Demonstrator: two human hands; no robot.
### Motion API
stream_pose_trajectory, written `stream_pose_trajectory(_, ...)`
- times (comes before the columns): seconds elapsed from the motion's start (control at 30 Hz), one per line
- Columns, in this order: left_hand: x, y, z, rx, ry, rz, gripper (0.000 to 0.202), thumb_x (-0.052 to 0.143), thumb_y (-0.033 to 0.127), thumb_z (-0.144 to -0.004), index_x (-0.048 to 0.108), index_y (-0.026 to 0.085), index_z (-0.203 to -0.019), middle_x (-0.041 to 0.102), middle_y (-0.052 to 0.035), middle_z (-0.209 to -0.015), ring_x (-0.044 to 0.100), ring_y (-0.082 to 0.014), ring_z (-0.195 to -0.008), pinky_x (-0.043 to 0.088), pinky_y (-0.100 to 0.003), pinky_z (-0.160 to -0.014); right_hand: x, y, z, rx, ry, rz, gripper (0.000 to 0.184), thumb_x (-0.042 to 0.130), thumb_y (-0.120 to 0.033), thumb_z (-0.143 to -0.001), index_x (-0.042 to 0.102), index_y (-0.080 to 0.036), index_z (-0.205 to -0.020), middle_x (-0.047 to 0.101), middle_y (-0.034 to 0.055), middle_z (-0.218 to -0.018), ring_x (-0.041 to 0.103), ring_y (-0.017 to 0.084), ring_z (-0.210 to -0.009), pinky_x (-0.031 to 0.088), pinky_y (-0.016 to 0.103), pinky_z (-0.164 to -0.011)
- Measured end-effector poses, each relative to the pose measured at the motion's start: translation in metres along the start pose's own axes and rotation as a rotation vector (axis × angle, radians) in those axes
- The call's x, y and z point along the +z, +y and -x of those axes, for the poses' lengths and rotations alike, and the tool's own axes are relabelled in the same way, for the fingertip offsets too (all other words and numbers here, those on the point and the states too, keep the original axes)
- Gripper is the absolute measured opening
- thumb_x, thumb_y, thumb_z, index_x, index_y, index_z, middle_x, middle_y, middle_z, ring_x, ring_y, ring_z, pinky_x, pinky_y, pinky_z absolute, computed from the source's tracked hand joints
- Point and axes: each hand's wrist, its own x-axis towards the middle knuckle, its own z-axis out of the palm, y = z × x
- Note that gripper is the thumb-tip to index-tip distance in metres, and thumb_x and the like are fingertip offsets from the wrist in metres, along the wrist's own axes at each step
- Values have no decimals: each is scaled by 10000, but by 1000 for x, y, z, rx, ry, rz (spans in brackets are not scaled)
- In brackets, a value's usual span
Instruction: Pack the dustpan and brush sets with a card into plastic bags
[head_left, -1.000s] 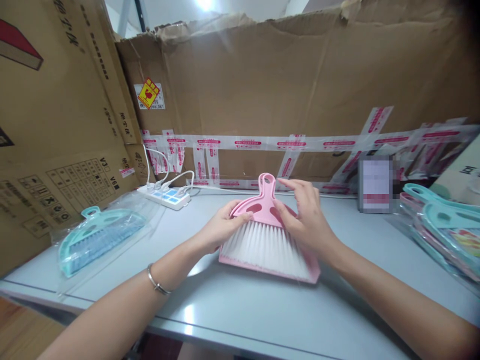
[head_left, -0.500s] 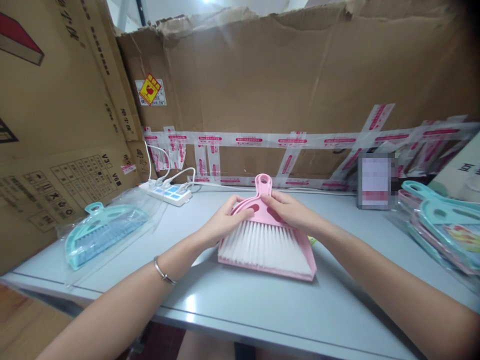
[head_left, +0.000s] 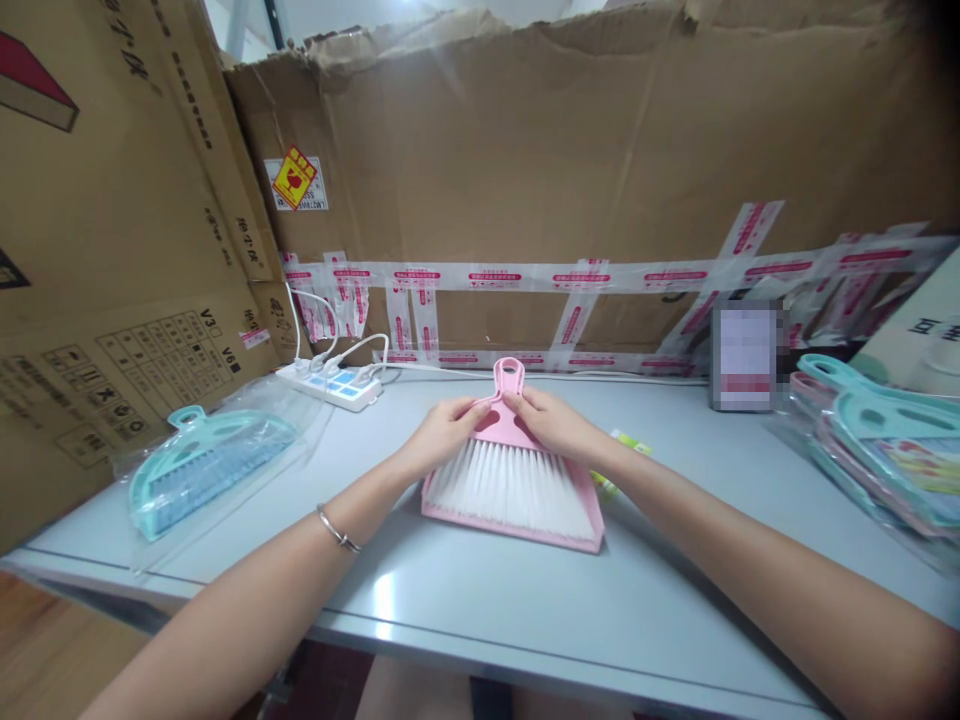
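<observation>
A pink hand brush [head_left: 514, 485] with white bristles lies nested in a pink dustpan [head_left: 592, 535], the two handles together at the top. My left hand [head_left: 448, 432] grips the set at the left shoulder, its thumb on the pink brush body near an oval hole. On the other side, my right hand [head_left: 551, 420] holds it just below the handle loop, thumb on the front. The fingers behind the set are hidden. The bristles point toward me over the grey table [head_left: 420, 590].
A bagged teal brush-and-dustpan set [head_left: 210, 465] lies at left, and stacked teal and pink sets [head_left: 885, 440] at right. Behind stand a white power strip [head_left: 330, 385], a phone-like screen [head_left: 745, 355] and a large cardboard box [head_left: 480, 160]. A green-yellow card [head_left: 626, 442] lies beyond my right forearm.
Both hands have shifted the pink set slightly left, and its handle sits a bit lower. My left hand has slid higher along its edge. More of the green-yellow card shows.
</observation>
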Motion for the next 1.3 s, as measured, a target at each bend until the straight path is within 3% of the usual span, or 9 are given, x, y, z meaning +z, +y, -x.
stream_pose_trajectory(0.3, 2, 2, 1, -17, 11, 70, 254, 564, 308, -844, 671, 126, -984, 698, -108, -1035, 613, -233, -1043, 438, -359, -915, 0, 1, -1, -5, 12, -6, 340, 364, -454, -912, 522, -177, -794, 608, 44, -764, 525, 184, -721, 362, 286, -670)
stream_pose_trajectory(0.57, 4, 3, 3, -16, 9, 30, 244, 557, 311, -839, 668, 130, -960, 695, -96, -992, 616, -227, -1008, 444, -338, -879, 0, -3, 5, 88, -63, -172, 398, 410, -555, -862, 517, -172, -846, 491, -28, -596, 416, 105, -499, 315, 236, -487)
stream_pose_trajectory(0.67, 5, 7, 5, -14, -1, 33, 256, 571, 309, -828, 663, 124, -980, 691, -95, -997, 617, -219, -988, 443, -326, -874, -10, -3, 8, 96, -73, -218, 414, 439, -573, -840, 536, -170, -845, 531, -13, -627, 447, 100, -512, 343, 232, -483)
stream_pose_trajectory(0.8, 3, 9, 8, -27, 10, 28, 276, 579, 328, -823, 656, 123, -990, 679, -102, -1042, 611, -217, -1002, 436, -321, -884, -51, 22, 11, 45, -68, -227, 410, 547, -575, -762, 576, -182, -873, 643, 64, -880, 589, 161, -764, 463, 287, -678)
stream_pose_trajectory(0.9, 1, 7, 8, -63, 14, 53, 299, 571, 349, -828, 641, 134, -1024, 672, -111, -1066, 612, -219, -1018, 442, -328, -878, -88, 60, 13, 107, -30, 12, 438, 643, -539, -662, 593, -185, -916, 645, 94, -947, 605, 210, -851, 473, 352, -759)
stream_pose_trajectory(0.97, 0, 5, 8, -80, 5, 61, 316, 577, 356, -823, 632, 132, -1040, 664, -122, -1082, 614, -222, -1019, 449, -330, -865, -105, 86, 14, 179, -76, 185, 494, 658, -537, -617, 600, -178, -951, 636, 112, -968, 607, 229, -859, 475, 367, -760)
stream_pose_trajectory(1.1, -1, 3, 7, -72, 8, 37, 334, 593, 374, -810, 630, 139, -1044, 653, -123, -1110, 609, -225, -1026, 450, -334, -865, -110, 113, 11, 200, -154, 317, 567, 725, -518, -492, 614, -163, -919, 613, 102, -925, 588, 236, -842, 466, 344, -746)
stream_pose_trajectory(1.3, 0, 6, 7, -79, 6, 31, 308, 557, 355, -836, 610, 122, -1030, 657, -125, -1079, 614, -217, -1006, 441, -318, -853, -106, 106, 8, 275, -310, 366, 449, 751, -514, -401, 591, -168, -639, 596, 34, -661, 556, 200, -648, 397, 279, -568)
